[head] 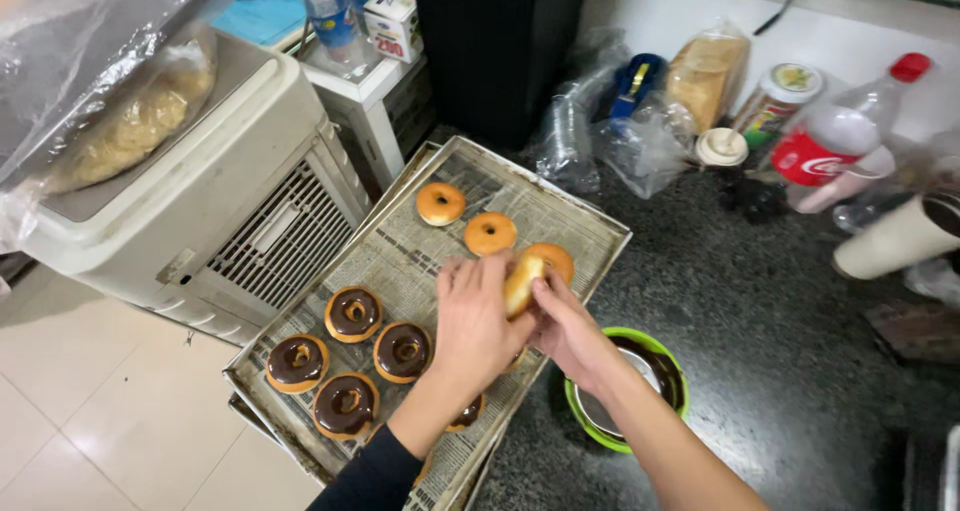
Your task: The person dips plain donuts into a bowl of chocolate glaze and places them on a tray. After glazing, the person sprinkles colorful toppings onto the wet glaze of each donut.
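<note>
Both hands hold one plain golden doughnut (523, 283) on edge above a paper-lined metal tray (400, 256). My left hand (475, 321) covers its left side, and my right hand (563, 326) pinches it from the right. Three more plain doughnuts lie on the tray's far part: one (440, 203), one (490, 233) and one (556, 261) just behind the held one. Several chocolate-glazed doughnuts (352, 313) sit at the near left of the tray; one is partly hidden under my left forearm. A green bowl (597, 431) of dark chocolate stands beside the tray, under my right wrist.
A white air cooler (200, 211) stands left of the tray, with a plastic-wrapped bag on top. At the back of the dark stone counter (760, 311) are plastic bags, a bread bag (705, 71), a jar, a red-capped bottle (850, 136) and a paper cup (895, 239).
</note>
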